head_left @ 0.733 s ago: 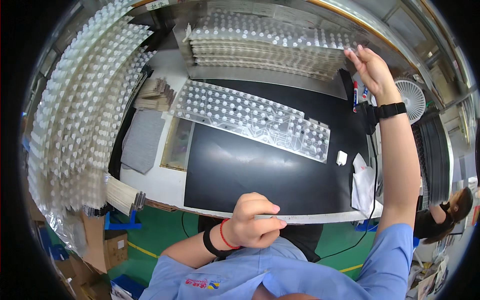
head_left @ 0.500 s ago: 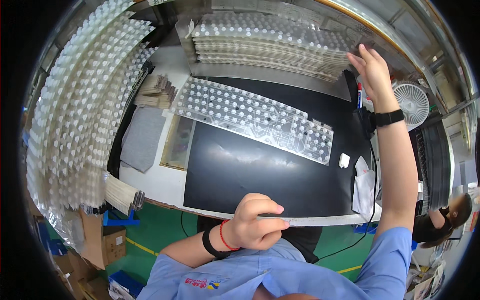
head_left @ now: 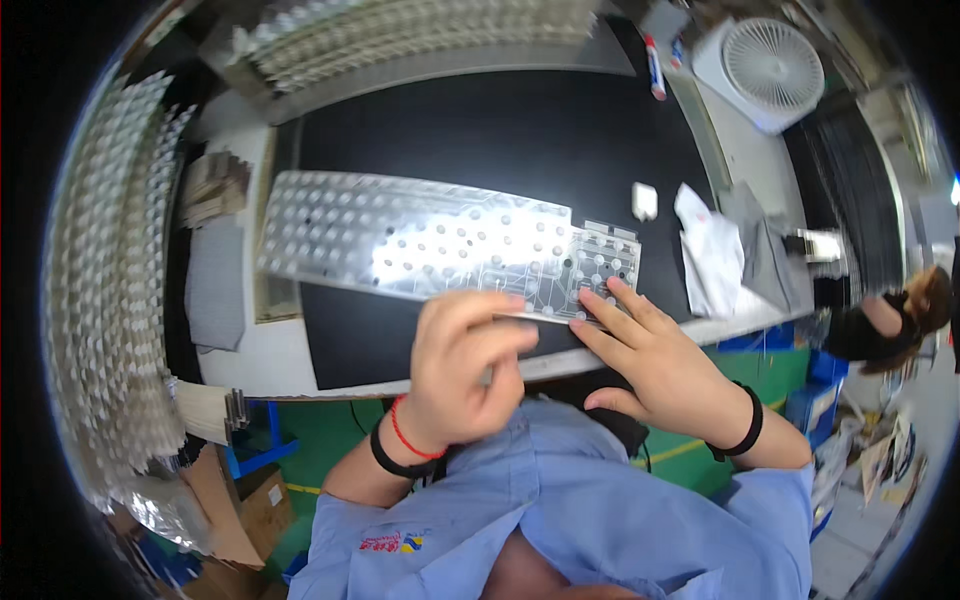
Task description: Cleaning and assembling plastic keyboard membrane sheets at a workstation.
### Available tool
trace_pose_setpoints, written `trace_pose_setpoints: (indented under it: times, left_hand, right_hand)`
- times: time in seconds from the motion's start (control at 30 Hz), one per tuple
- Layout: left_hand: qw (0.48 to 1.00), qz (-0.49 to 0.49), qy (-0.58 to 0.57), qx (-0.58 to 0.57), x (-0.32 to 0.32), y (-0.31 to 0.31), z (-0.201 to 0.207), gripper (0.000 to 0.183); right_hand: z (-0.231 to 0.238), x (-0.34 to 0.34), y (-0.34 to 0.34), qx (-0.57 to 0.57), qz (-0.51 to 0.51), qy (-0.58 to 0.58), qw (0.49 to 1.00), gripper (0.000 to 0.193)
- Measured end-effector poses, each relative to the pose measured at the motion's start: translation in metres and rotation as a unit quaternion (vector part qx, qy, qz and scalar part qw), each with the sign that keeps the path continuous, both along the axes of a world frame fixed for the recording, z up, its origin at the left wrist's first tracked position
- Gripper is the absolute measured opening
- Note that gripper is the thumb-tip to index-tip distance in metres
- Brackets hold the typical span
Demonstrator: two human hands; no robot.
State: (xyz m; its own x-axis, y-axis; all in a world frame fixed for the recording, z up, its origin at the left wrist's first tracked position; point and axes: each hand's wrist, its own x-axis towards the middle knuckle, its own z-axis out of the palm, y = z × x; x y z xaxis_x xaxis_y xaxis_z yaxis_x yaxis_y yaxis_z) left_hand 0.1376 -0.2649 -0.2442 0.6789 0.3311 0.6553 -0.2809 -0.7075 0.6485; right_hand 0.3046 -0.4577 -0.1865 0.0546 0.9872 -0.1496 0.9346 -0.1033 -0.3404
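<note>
On the black work mat (head_left: 400,120) lies a clear keyboard membrane sheet (head_left: 500,245), with rows of pale round domes and printed tracks. Glare whitens its middle. My right hand (head_left: 660,365) has its fingers stretched out, the tips resting on the short right end of the sheet. My left hand (head_left: 470,365) is curled at the sheet's near edge, thumb and fingers drawn together. Whatever its fingertips hold, if anything, is too small to make out.
Stacked domed sheets (head_left: 420,45) stand behind the mat, and a tall stack (head_left: 115,280) rises at left. A white block (head_left: 644,201), a white cloth (head_left: 710,255), a marker (head_left: 655,68) and a fan (head_left: 770,75) are on the right. A co-worker (head_left: 890,320) sits beyond.
My right hand has come down from the back stack onto the membrane sheet. My left hand has moved forward to its near edge. The sheet now lies nearer to me, and the view has shifted.
</note>
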Motion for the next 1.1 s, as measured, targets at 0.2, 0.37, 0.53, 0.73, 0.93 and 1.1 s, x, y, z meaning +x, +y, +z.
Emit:
trace_pose_setpoints:
  times: [0.2,0.37,0.53,0.73,0.93,1.1]
  left_hand:
    - [0.977,-0.054,0.190,0.083,0.016,-0.009,0.011,0.028]
    - [0.974,-0.048,0.207,0.080,0.016,-0.011,0.009,0.024]
    - [0.965,-0.017,0.240,0.104,0.023,-0.020,0.017,0.034]
    - [0.960,-0.014,0.273,0.054,0.054,-0.029,0.021,0.050]
    - [0.966,-0.039,0.254,0.005,0.058,-0.024,0.012,0.042]
    - [0.971,-0.039,0.230,-0.051,0.052,-0.020,0.010,0.041]
  right_hand:
    - [-0.034,-0.037,-0.059,0.255,-0.411,0.208,0.850,0.027]
    - [-0.061,-0.051,-0.062,0.240,-0.464,0.627,0.578,0.014]
    - [-0.070,-0.052,-0.047,0.310,-0.431,0.598,0.600,0.028]
    - [-0.073,-0.045,-0.046,0.298,-0.433,0.543,0.654,0.038]
    - [-0.070,-0.039,-0.047,0.294,-0.426,0.534,0.669,0.039]
    - [-0.051,-0.019,-0.057,0.275,-0.405,0.481,0.727,0.033]
